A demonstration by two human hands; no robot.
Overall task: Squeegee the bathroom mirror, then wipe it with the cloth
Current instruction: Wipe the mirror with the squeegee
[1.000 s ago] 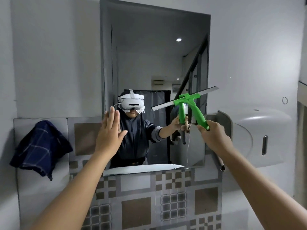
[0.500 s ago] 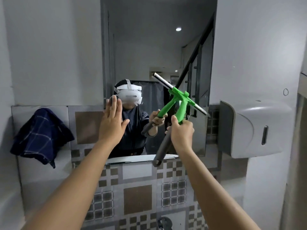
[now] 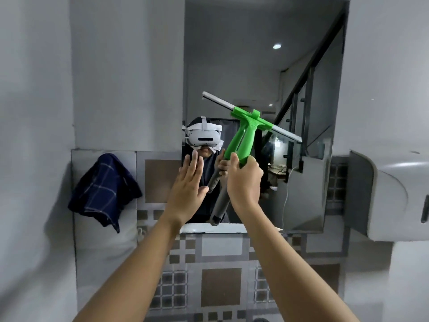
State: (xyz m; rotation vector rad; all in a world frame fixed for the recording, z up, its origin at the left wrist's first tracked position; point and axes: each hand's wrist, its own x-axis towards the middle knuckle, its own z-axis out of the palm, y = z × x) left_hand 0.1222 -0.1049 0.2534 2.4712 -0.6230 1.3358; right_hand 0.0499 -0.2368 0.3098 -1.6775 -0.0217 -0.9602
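Your right hand (image 3: 243, 180) has its fingers (image 3: 232, 160) curled tight round the handle of the green squeegee (image 3: 243, 133), just where the green plastic meets the grey grip. Your left hand (image 3: 189, 180) is raised beside it, fingers straight and close together, holding nothing, in front of the lower left corner of the bathroom mirror (image 3: 232, 66). I cannot tell whether it touches the glass. The squeegee is up before the middle of the mirror, its blade (image 3: 218, 100) tilted, left end high and right end low. It is not clear whether the rubber edge is on the glass.

The squeegee pass looks to be the step in hand. To do it well, level the blade, start at the mirror's top edge, press the rubber evenly along its whole length and draw it down in one straight stroke. Then overlap the next stroke slightly. Move your left hand clear so it leaves no prints. The dark blue checked cloth (image 3: 104, 191) hangs on the wall left of the mirror, ready for the wipe.

No brand, label or writing can be read on the squeegee, nor on the white wall dispenser (image 3: 390, 196) to the right
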